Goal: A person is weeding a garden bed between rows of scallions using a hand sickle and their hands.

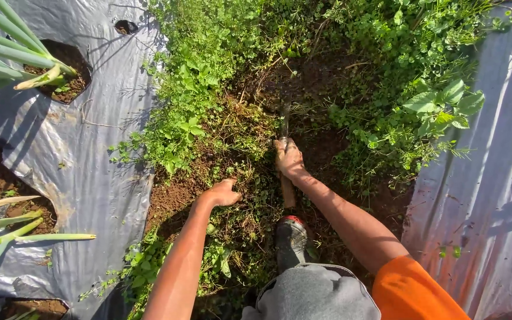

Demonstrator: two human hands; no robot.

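My right hand (290, 159) grips the wooden handle (288, 191) of a small hand hoe. Its metal blade (285, 120) reaches forward into the dark soil of the furrow. My left hand (223, 193) is closed on a clump of uprooted weeds (241, 178) lying on the brown earth just left of the tool. Both arms stretch forward from the bottom of the view. My boot toe (291, 236) stands in the furrow below the tool handle, with my grey-clad knee beneath it.
Silver plastic mulch (84, 154) covers the bed at left, with planting holes holding leek-like green stalks (7, 50). Another mulch sheet (493, 178) lies at right. Dense green weeds (398, 101) fill the furrow ahead and on both sides.
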